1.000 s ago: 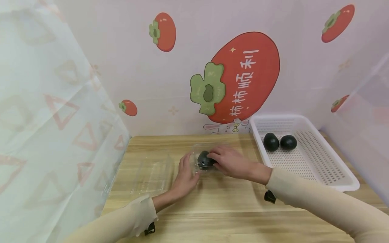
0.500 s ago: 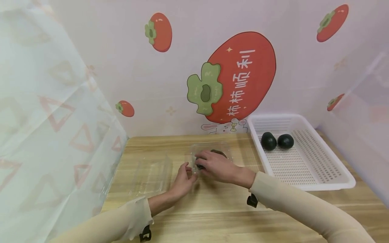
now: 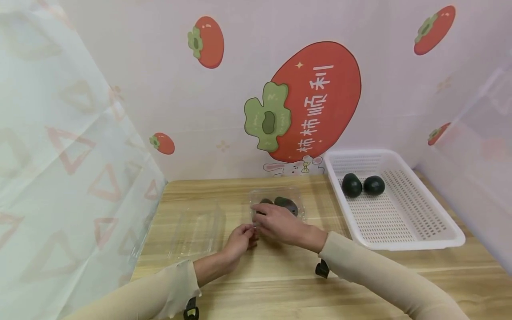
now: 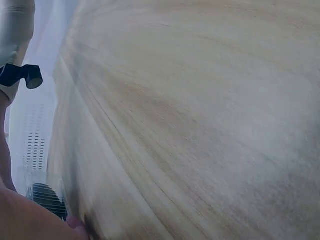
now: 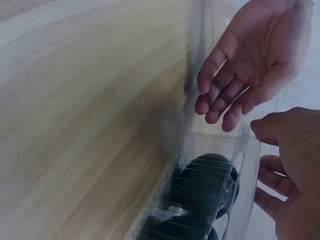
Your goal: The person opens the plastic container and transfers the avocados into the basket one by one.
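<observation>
Two dark green avocados (image 3: 287, 205) lie in a clear plastic box (image 3: 294, 190) at the middle of the table; the left one is partly hidden behind my right hand (image 3: 278, 222). That hand hovers at the box's near left part, its fingers loosely bent. In the right wrist view the thumb and fingers of my right hand (image 5: 297, 165) are right at the box's rim, apart from the avocados (image 5: 207, 175). My left hand (image 3: 238, 242) is beside the near left corner of the box, fingers relaxed and holding nothing.
Another clear plastic tray (image 3: 196, 231) lies to the left on the wooden table (image 3: 260, 289). At the right stands a white perforated basket (image 3: 384, 222) with two more avocados (image 3: 352, 185) at its far left. Printed sheets wall in the back and sides.
My right hand has moved left across the box and come off an avocado, so both avocados now show there. My left hand has drawn back slightly toward the near side.
</observation>
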A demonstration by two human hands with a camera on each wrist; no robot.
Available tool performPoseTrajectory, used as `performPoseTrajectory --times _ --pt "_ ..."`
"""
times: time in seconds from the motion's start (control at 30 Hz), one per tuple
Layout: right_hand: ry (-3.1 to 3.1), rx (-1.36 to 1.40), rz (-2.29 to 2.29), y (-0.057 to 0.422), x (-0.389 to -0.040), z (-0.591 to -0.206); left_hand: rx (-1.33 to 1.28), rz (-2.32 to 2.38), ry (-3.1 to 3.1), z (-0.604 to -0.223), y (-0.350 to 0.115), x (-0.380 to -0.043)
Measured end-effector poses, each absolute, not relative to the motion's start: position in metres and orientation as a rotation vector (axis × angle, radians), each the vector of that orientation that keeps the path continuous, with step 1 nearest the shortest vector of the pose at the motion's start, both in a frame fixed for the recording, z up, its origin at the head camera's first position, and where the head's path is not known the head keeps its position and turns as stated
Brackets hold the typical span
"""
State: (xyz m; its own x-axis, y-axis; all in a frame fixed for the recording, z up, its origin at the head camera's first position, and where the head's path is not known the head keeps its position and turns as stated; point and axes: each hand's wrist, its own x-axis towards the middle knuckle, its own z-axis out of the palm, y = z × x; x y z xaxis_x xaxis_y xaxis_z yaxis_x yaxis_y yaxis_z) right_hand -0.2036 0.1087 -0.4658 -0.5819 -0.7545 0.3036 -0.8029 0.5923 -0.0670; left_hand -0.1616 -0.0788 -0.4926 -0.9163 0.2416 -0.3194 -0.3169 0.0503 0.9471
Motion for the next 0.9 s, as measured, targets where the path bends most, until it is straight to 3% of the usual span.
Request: performPoseTrajectory --times 0.9 --pt "-2.423 1.285 0.150 0.100 -0.194 -0.485 -0.033 1.979 1.852 -0.499 -0.083 -0.170"
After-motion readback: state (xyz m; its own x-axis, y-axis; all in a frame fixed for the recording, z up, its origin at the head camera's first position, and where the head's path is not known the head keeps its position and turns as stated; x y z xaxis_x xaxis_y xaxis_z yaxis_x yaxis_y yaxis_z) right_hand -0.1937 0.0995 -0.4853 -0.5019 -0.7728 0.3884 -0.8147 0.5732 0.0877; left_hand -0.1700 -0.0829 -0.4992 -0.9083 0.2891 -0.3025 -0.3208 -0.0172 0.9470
